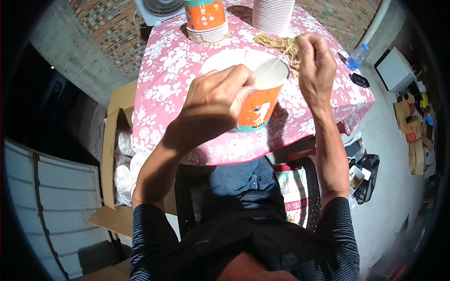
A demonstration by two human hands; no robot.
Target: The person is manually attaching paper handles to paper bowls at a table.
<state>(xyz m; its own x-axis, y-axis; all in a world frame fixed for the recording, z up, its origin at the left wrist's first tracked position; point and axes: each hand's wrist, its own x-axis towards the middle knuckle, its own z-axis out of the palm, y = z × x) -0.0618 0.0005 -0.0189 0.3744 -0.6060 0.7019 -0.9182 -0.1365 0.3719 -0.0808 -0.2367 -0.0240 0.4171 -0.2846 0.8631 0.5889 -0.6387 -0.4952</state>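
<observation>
An orange paper bucket point(263, 107) with a green base band and a white inside stands near the table's front edge, its mouth tipped slightly to the right. My left hand point(213, 91) is closed on its near left rim, thumb on the outside. Above the right rim my right hand point(317, 70) pinches a thin pale cord point(277, 63), which slants down into the bucket's mouth. The cord's lower end is hard to make out. Just behind the bucket lies a loose bundle of straw-coloured cords point(273, 42), partly hidden by my right hand.
Nested orange buckets point(205, 18) and a tall stack of white-rimmed buckets point(273, 16) stand at the table's back. A fan point(161, 9) is behind left. A water bottle point(357, 57) and a black object point(360, 80) sit at the right edge. An open carton point(108, 154) stands left.
</observation>
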